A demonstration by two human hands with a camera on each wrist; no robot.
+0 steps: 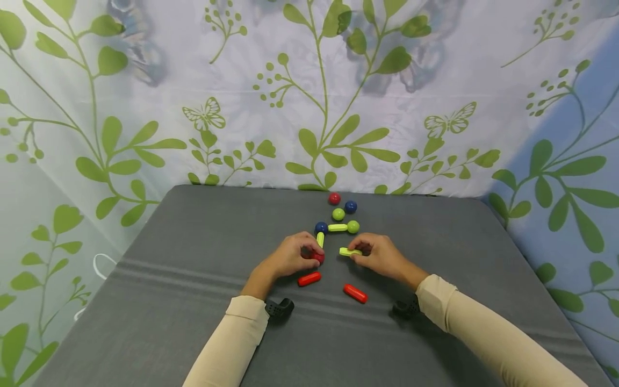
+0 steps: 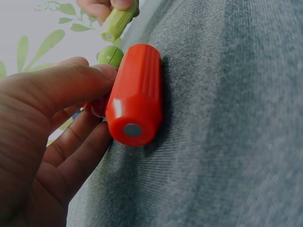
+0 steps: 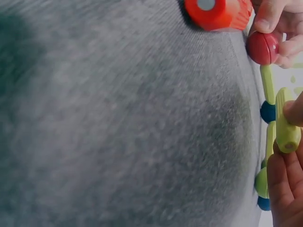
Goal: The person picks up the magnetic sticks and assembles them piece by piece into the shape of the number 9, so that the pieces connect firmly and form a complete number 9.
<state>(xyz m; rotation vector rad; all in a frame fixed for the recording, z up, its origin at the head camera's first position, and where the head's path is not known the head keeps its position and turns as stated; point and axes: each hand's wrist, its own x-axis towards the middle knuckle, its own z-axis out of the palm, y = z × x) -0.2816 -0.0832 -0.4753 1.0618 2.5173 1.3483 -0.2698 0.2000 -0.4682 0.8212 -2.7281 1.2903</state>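
Observation:
My left hand (image 1: 294,254) grips a red ball (image 3: 260,48) between thumb and fingers. From that ball a yellow-green rod (image 1: 320,239) runs to a blue ball (image 1: 321,228), and a second yellow-green rod (image 1: 337,228) leads on to a green ball (image 1: 353,227), making an L shape. To the right, my right hand (image 1: 383,258) pinches a loose yellow-green stick (image 3: 287,124), its free end pointing left toward the red ball but apart from it. A red rod (image 2: 135,94) with a grey disc in its end lies just in front of the left hand.
Another red rod (image 1: 355,293) lies nearer me, between the forearms. Behind the L shape sit a loose green ball (image 1: 338,214), a dark blue ball (image 1: 351,206) and a red ball (image 1: 335,198). Grey cloth (image 1: 193,247) covers the table; a leaf-patterned curtain (image 1: 271,129) hangs behind.

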